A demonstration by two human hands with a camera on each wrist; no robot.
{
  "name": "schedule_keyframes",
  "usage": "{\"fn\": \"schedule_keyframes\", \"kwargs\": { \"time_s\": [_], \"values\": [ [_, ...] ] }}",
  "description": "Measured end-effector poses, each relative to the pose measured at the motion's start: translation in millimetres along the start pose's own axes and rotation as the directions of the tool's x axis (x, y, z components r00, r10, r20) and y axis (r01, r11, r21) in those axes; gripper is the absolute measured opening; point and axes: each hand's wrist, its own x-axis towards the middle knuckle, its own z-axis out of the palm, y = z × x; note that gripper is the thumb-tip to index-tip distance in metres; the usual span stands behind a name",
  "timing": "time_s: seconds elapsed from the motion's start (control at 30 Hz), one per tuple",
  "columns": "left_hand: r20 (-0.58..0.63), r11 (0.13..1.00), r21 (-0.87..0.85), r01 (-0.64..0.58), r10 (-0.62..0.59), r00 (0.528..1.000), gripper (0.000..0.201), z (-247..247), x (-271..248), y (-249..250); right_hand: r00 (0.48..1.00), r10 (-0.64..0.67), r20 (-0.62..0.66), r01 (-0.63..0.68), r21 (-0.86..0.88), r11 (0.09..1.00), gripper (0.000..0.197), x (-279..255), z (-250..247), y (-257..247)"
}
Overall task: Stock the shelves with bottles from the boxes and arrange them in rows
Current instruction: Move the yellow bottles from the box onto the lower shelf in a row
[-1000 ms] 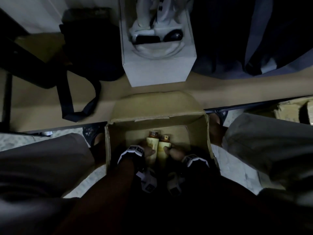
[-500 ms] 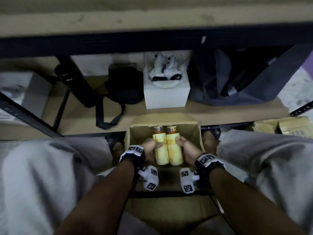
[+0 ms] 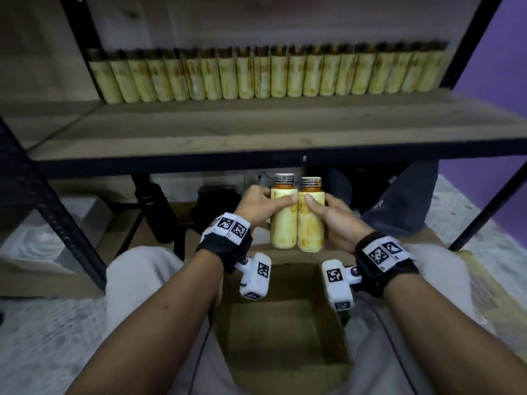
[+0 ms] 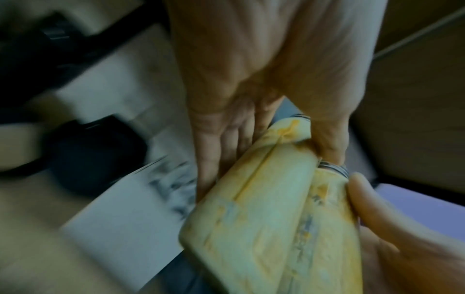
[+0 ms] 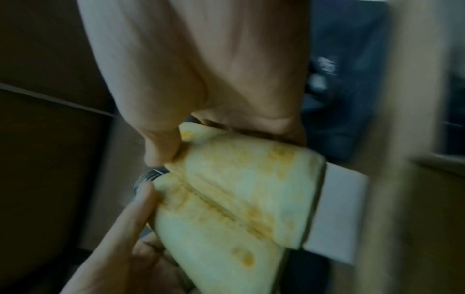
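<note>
Two yellow-labelled bottles with metal caps stand upright, pressed side by side in the air just below the shelf board's front edge [image 3: 256,155]. My left hand [image 3: 258,205] grips the left bottle [image 3: 283,226], thumb across its front. My right hand [image 3: 328,212] grips the right bottle [image 3: 311,229] the same way. In the left wrist view my left hand [image 4: 251,99] wraps the left bottle [image 4: 251,208]. In the right wrist view my right hand [image 5: 214,89] clasps the right bottle [image 5: 251,179]. A long row of bottles [image 3: 265,75] lines the back of the shelf.
The open cardboard box [image 3: 285,323] sits between my knees, right under the hands. Black metal uprights [image 3: 71,232] frame the shelf. On the lower shelf lie a black bag [image 3: 216,206], a dark cylinder [image 3: 156,209] and dark cloth [image 3: 399,201]. Bare board runs in front of the bottle row.
Both hands have lifted the two bottles out of the box and up to just below the shelf edge. The head view has tilted up, bringing the shelf's bottle row into sight.
</note>
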Motion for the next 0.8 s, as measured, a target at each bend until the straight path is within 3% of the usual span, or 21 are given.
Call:
{"fn": "schedule_keyframes", "kwargs": {
  "time_s": [0.1,0.2,0.3,0.4,0.47,0.63,0.8],
  "values": [
    [-0.079,0.980,0.145,-0.139,0.151,0.985,0.045,-2.8,7.2,61.0,0.990,-0.129,-0.050,0.125,-0.079,0.989,0.040,-5.4,-12.2,-57.0],
    [-0.083,0.917,0.314,-0.246,0.284,0.955,0.049,-1.3,20.5,120.9,0.969,-0.229,-0.089,0.207,-0.202,0.957,0.042,-10.2,-29.0,-110.8],
    [-0.085,0.773,0.556,-0.306,0.419,0.904,0.055,8.0,33.5,175.7,0.926,-0.348,-0.149,0.272,-0.380,0.884,0.030,-10.9,-50.8,-155.2],
    [-0.049,0.639,0.687,-0.347,0.517,0.855,0.048,24.4,50.5,218.1,0.884,-0.417,-0.209,0.253,-0.537,0.805,0.034,-4.6,-76.1,-187.8],
    [-0.034,0.623,0.693,-0.363,0.531,0.847,0.043,36.8,66.1,239.5,0.871,-0.434,-0.233,0.223,-0.600,0.769,0.037,4.0,-95.9,-203.0],
    [0.020,0.645,0.674,-0.360,0.470,0.882,0.039,80.1,118.2,270.1,0.826,-0.419,-0.377,0.077,-0.661,0.747,0.044,31.0,-153.9,-223.4],
    [0.071,0.641,0.671,-0.372,0.444,0.893,0.052,136.0,174.5,285.1,0.788,-0.390,-0.477,-0.026,-0.658,0.752,0.040,50.9,-216.4,-230.2]
  ]
}}
